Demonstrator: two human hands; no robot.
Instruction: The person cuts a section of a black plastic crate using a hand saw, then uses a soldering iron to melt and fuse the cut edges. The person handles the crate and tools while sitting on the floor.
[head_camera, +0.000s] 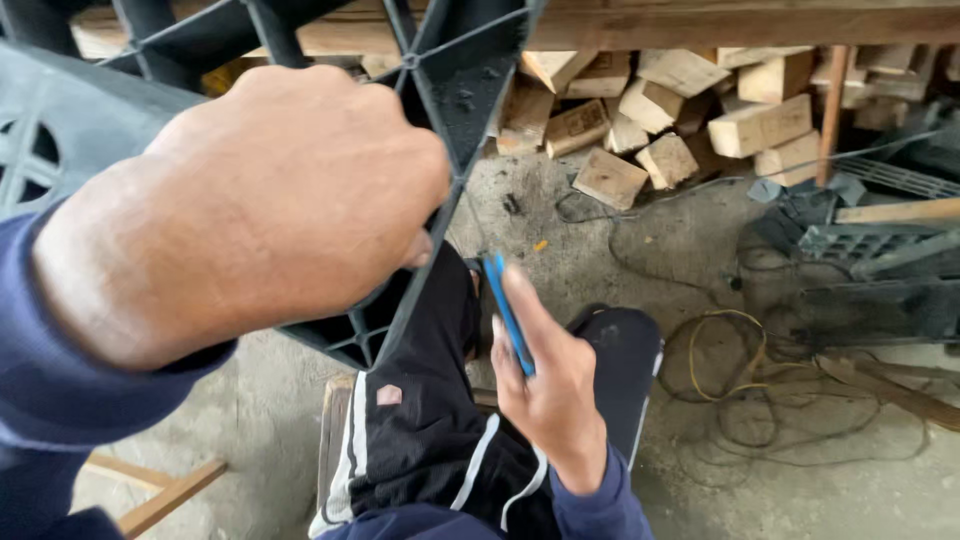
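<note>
My left hand (270, 200) fills the upper left, its fingers curled around a rib of a black plastic pallet (465, 80) that stands tilted before me. Lower, over my knee in black trousers, my right hand (550, 385) holds a slim blue tool (508, 310), likely a cutter, pointing up toward the pallet's lower edge. Its tip sits just right of the pallet and does not clearly touch it.
A pile of cut wooden blocks (680, 110) lies under a wooden beam at the back. Tangled cables (740, 370) and broken black plastic pieces (870, 270) cover the concrete floor on the right. A wooden frame (160, 495) shows at lower left.
</note>
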